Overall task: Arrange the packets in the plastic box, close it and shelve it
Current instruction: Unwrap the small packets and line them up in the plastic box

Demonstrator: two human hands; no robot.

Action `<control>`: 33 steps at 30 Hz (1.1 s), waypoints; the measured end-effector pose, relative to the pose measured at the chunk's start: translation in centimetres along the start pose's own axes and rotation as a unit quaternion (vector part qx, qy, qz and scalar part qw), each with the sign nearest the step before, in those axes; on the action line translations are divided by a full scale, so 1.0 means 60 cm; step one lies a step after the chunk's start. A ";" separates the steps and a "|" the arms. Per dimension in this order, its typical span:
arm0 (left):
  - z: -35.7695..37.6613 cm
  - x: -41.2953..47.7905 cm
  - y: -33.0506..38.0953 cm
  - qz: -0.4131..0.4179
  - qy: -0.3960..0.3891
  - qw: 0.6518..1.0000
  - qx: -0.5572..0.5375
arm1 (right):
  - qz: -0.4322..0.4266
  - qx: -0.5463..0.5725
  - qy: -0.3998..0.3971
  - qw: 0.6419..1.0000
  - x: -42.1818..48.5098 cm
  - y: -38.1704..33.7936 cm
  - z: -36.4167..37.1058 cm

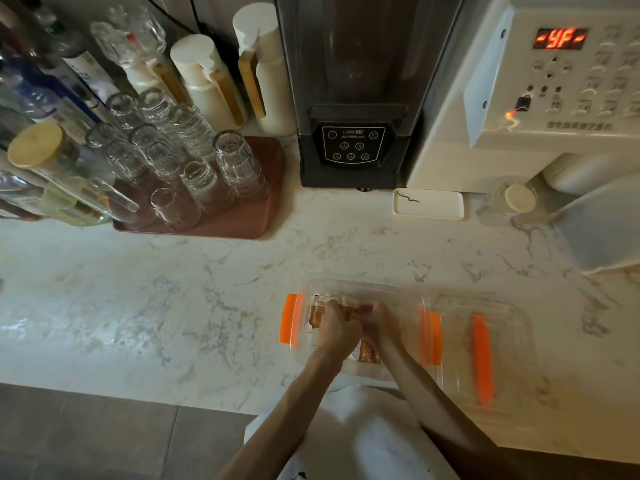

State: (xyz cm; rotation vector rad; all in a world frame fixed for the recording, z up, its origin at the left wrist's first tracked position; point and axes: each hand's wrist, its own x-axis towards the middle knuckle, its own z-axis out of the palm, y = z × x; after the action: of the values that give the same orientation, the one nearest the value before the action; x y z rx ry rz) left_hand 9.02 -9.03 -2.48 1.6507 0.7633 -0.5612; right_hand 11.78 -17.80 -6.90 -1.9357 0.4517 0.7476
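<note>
Marble-patterned white stone makes up the table (173, 299), smooth and grey-veined, with a grey tiled floor (104, 431) below its near edge. Both my hands are down inside the clear plastic box (360, 289) with orange side clips: my left hand (334, 327) and my right hand (379, 320) meet in the middle, fingers curled onto the brown packets (365, 355) lying in the box, though blur hides how firmly either grips. Just to the right of my right hand lies the clear plastic lid (502, 341) with an orange handle strip, flat on the table and touching the box. Far beyond my left hand, a reddish-brown tray (249, 216) carries upturned clear drinking glasses (239, 168). Straight beyond my hands stands a dark grey appliance (353, 98), and a cream machine (554, 98) with a glowing red display is beside it.
</note>
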 end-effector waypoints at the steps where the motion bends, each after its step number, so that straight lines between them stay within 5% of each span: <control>1: 0.002 0.004 0.002 -0.005 0.015 1.000 -0.001 | 0.012 -0.003 -0.013 1.000 0.003 0.002 -0.002; 7: 0.013 0.028 0.006 -0.050 -0.013 0.993 0.102 | 0.109 0.078 -0.034 0.990 0.015 -0.001 -0.012; 11: 0.026 0.029 0.006 -0.045 -0.022 0.989 0.142 | 0.087 0.076 -0.032 0.993 0.008 0.015 -0.013; 19: 0.013 0.032 0.009 -0.018 -0.046 0.998 0.046 | 0.103 0.134 0.004 0.986 0.000 0.024 -0.028; 25: -0.011 0.028 0.005 0.040 -0.065 0.997 -0.028 | 0.084 0.069 0.025 0.994 0.007 0.027 -0.032; 30: -0.017 0.015 -0.016 0.112 0.011 0.988 0.105 | 0.010 -0.034 0.058 0.998 0.001 0.017 -0.019; 33: -0.017 0.006 -0.030 0.089 -0.014 0.980 0.179 | 0.005 -0.094 0.069 0.993 0.000 0.016 -0.011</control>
State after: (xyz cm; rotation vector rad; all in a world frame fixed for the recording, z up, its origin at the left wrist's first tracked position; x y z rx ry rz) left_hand 7.90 -7.79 -3.70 2.0140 0.5048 -0.6177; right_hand 11.38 -18.84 -7.31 -2.1715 0.4904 0.6851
